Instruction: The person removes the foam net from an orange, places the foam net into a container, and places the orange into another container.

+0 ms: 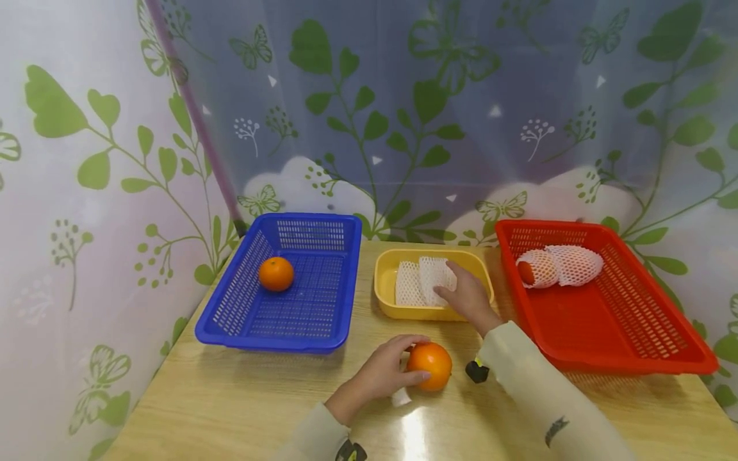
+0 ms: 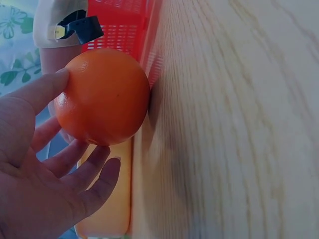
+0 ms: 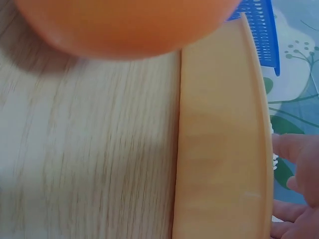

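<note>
My left hand (image 1: 385, 370) holds an orange (image 1: 430, 366) low over the table front, thumb on one side and fingers round the other. In the left wrist view the thumb touches the orange (image 2: 103, 97) and the fingertips sit at its underside. My right hand (image 1: 468, 291) reaches into a yellow basket (image 1: 423, 313), thumb and fingers spread at a white foam net sleeve (image 1: 432, 276). Another foam net sleeve (image 1: 408, 285) lies beside it. The right wrist view shows the fingers (image 3: 291, 144) beyond the basket wall (image 3: 222, 139), partly hidden by it.
A blue basket (image 1: 277, 341) at the left has one orange (image 1: 276, 274) inside. On the right, a red basket (image 1: 628, 365) contains fruit in foam nets (image 1: 567, 266). All stand on a wooden table (image 1: 242, 403) before a patterned curtain (image 1: 369, 115).
</note>
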Demonstrator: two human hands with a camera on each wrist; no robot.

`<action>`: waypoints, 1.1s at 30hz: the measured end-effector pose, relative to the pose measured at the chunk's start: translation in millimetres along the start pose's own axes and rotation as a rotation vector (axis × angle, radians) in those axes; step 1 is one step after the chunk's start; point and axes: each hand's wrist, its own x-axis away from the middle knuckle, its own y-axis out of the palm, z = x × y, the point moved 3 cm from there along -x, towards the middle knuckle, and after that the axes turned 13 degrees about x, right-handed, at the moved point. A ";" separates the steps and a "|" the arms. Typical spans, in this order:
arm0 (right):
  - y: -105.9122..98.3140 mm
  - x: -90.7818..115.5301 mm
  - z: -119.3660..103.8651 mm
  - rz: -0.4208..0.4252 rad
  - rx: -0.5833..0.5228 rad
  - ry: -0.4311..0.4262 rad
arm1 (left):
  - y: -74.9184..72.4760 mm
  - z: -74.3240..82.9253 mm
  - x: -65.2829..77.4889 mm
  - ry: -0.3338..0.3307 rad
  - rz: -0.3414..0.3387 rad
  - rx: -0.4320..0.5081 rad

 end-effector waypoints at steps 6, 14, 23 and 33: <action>1.3 1.2 1.4 -0.013 0.075 -0.064 | -1.1 -0.5 -0.2 -0.001 -0.009 -0.025; 7.9 2.4 0.4 -0.078 0.225 -0.171 | -0.5 -0.5 0.2 0.009 -0.008 -0.027; 9.0 5.5 -4.3 -0.254 0.250 -0.171 | -0.5 -0.2 0.4 -0.022 -0.011 -0.036; 11.6 3.5 -6.0 -0.332 0.279 -0.159 | -1.0 0.4 -0.9 -0.026 -0.013 -0.036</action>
